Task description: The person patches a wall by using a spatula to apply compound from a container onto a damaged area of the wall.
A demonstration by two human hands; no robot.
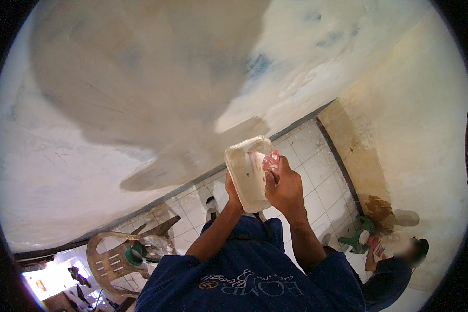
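My left hand (234, 194) is closed on the side of an off-white rectangular plastic tray (231, 165), holding it tilted in front of my waist. Pale filler coats the tray's inside. In my right hand (287, 188) is a putty knife (272, 162) with a reddish handle smeared white. Its blade dips into the tray, with the tip end partly lost against the pale filler. The fingers of my left hand are mostly hidden behind the tray.
A patchy plastered wall (291, 67) rises ahead. White floor tiles (314, 208) lie below. At lower left stands a dirty plastic chair (112, 255) with a green bowl (134, 255) on it. A person (392, 273) crouches at lower right beside a green stool (360, 235).
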